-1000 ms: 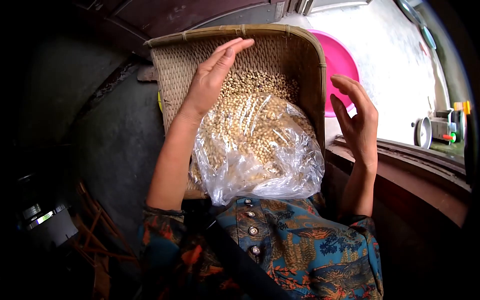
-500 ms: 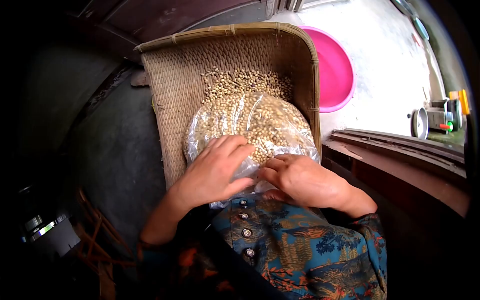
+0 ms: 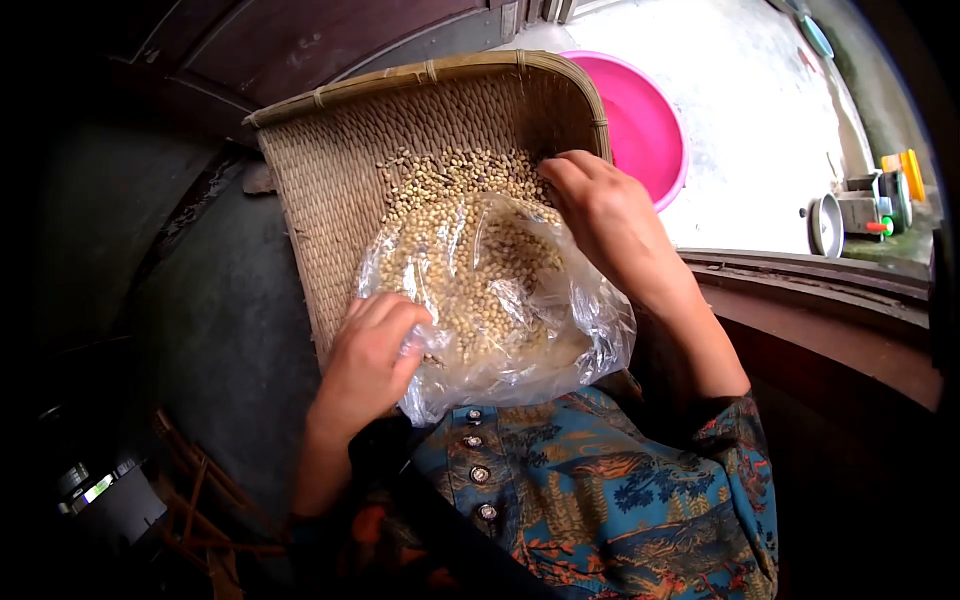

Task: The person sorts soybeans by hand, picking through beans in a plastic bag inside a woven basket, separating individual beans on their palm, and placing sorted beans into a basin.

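Note:
A clear plastic bag [image 3: 590,345] full of pale dried beans [image 3: 485,320] rests in a woven bamboo winnowing basket [image 3: 310,210] against my body. My left hand [image 3: 372,350] is closed on a gathered edge of the bag at its near left side. Over the right side of the basket reaches my right hand [image 3: 605,210], its fingers curled down at the loose beans [image 3: 450,172] beyond the bag. Those fingertips are partly hidden, and what they hold, if anything, does not show.
Behind the basket's right rim stands a pink plastic basin [image 3: 645,130] on the pale floor. A wooden door sill [image 3: 810,290] runs along the right. Past it sits a metal pan [image 3: 828,225]. Wooden furniture legs [image 3: 195,490] are dim at lower left.
My right hand has moved from the bag's near edge up to the loose beans at the far right. My left hand has shifted left and gripped the bag. The bag's near part is spread wider.

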`<state>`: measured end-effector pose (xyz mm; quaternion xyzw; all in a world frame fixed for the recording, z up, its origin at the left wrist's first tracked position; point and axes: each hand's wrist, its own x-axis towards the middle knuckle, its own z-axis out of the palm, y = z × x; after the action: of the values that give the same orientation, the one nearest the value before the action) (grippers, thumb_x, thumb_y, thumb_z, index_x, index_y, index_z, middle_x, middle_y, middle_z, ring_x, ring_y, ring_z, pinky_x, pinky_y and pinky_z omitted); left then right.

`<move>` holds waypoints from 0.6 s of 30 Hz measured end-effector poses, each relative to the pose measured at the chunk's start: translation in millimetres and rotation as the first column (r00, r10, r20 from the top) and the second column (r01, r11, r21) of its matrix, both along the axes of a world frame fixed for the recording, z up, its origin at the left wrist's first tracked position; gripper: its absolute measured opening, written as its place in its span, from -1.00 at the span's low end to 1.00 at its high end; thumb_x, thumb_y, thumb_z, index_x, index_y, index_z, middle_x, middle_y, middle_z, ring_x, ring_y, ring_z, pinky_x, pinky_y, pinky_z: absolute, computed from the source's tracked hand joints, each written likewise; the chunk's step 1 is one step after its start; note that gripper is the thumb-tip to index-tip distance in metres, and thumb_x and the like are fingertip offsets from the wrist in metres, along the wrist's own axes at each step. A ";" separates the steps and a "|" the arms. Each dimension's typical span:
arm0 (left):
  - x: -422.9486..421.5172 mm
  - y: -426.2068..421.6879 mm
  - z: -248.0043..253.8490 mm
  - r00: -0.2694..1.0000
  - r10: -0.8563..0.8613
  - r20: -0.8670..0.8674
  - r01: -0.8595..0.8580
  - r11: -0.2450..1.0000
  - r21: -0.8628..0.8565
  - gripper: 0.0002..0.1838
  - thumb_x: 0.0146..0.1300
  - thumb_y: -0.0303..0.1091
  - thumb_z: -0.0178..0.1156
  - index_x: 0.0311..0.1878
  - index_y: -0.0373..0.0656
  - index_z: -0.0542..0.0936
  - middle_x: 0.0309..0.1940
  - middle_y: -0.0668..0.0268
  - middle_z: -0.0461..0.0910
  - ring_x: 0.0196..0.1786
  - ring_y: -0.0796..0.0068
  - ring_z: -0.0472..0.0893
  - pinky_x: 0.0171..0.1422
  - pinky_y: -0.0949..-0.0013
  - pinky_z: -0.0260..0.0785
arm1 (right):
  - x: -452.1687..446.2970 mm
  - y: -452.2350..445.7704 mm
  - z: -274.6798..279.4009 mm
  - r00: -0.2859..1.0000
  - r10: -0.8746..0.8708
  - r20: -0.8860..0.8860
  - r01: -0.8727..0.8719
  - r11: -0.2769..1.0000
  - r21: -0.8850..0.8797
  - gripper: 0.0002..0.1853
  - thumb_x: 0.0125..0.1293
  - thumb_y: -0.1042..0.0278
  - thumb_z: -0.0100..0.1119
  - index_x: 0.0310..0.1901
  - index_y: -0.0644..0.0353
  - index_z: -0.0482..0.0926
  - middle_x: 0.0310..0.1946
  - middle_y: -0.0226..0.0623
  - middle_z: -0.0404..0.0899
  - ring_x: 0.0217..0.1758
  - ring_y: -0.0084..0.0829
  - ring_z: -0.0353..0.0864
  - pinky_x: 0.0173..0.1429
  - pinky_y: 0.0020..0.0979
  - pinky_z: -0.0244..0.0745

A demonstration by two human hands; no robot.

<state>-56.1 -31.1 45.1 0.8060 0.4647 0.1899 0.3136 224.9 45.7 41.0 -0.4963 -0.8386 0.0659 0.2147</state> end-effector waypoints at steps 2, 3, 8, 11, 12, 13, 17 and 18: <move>2.7 -3.3 -2.8 1.000 -0.015 0.021 0.015 1.000 -0.025 -0.75 0.01 -0.58 0.21 -0.17 -0.21 0.57 -0.23 0.14 0.56 -0.09 0.07 0.54 0.07 0.17 0.35 | -1.5 13.5 -7.4 0.994 0.075 0.085 -0.073 0.997 -0.018 -0.86 0.19 0.55 0.11 -0.20 0.32 0.52 -0.35 -0.07 0.56 -0.25 -0.05 0.61 -0.14 -0.23 0.54; 2.1 -3.7 -4.3 1.000 -0.020 0.013 0.021 0.999 -0.033 -0.72 0.01 -0.58 0.22 -0.14 -0.21 0.57 -0.20 0.14 0.56 -0.07 0.07 0.54 0.08 0.18 0.35 | -2.5 19.4 -12.8 0.985 0.116 0.128 -0.113 0.993 -0.030 -0.87 0.16 0.55 0.09 -0.23 0.32 0.52 -0.36 -0.08 0.56 -0.25 -0.07 0.62 -0.13 -0.23 0.55; -1.3 -4.0 -10.4 0.999 -0.013 0.038 0.015 0.999 -0.049 -0.71 -0.01 -0.58 0.23 -0.14 -0.22 0.57 -0.20 0.15 0.56 -0.08 0.08 0.54 0.08 0.18 0.35 | -13.5 30.2 -60.7 0.852 0.135 0.506 -0.095 0.990 -0.105 -0.86 0.02 0.52 0.15 -0.33 0.27 0.55 -0.41 -0.15 0.59 -0.29 -0.19 0.66 -0.17 -0.29 0.59; 2.9 -6.8 -8.4 0.999 -0.008 0.050 0.011 0.999 -0.053 -0.70 -0.02 -0.58 0.24 -0.14 -0.22 0.57 -0.19 0.15 0.57 -0.07 0.08 0.55 0.08 0.18 0.36 | -14.9 32.7 -61.4 0.835 0.118 0.538 -0.091 0.993 -0.076 -0.88 -0.04 0.52 0.19 -0.39 0.23 0.62 -0.43 -0.16 0.64 -0.30 -0.20 0.69 -0.19 -0.32 0.60; 2.9 -6.8 -8.8 0.998 -0.010 0.057 0.013 0.998 -0.056 -0.69 -0.02 -0.58 0.24 -0.13 -0.22 0.57 -0.19 0.15 0.57 -0.07 0.08 0.55 0.08 0.19 0.36 | -13.1 34.8 -60.4 0.849 0.140 0.510 -0.107 0.990 -0.093 -0.88 -0.03 0.53 0.18 -0.39 0.23 0.62 -0.43 -0.15 0.64 -0.30 -0.19 0.69 -0.19 -0.31 0.60; 2.6 -7.0 -9.5 0.998 -0.006 0.063 0.010 0.998 -0.058 -0.70 -0.02 -0.58 0.24 -0.14 -0.22 0.57 -0.19 0.15 0.57 -0.07 0.08 0.55 0.08 0.18 0.36 | -11.5 36.6 -59.2 0.862 0.160 0.482 -0.123 0.986 -0.108 -0.88 -0.03 0.54 0.18 -0.39 0.24 0.62 -0.44 -0.15 0.64 -0.30 -0.18 0.69 -0.18 -0.30 0.61; -1.1 -5.9 -11.6 0.994 0.010 0.105 -0.009 1.000 -0.016 -0.69 -0.04 -0.63 0.22 -0.15 -0.23 0.58 -0.21 0.14 0.58 -0.08 0.10 0.57 0.06 0.22 0.38 | -7.1 41.3 -58.2 0.934 0.107 0.342 -0.046 0.982 -0.181 -0.86 0.03 0.59 0.16 -0.31 0.30 0.56 -0.38 -0.06 0.60 -0.30 -0.14 0.66 -0.15 -0.23 0.58; -4.0 -5.5 -12.2 0.993 0.015 0.118 -0.016 1.000 0.001 -0.69 -0.05 -0.65 0.21 -0.16 -0.24 0.59 -0.21 0.14 0.58 -0.10 0.11 0.58 0.04 0.24 0.40 | -4.4 42.6 -52.0 0.972 0.073 0.224 -0.037 0.986 -0.163 -0.86 0.02 0.59 0.15 -0.32 0.28 0.57 -0.39 -0.07 0.61 -0.31 -0.14 0.66 -0.19 -0.24 0.58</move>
<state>-60.1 -36.6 32.9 0.7901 0.4514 0.2400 0.3381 220.5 88.3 -11.0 -0.4925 -0.8634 0.0803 0.0749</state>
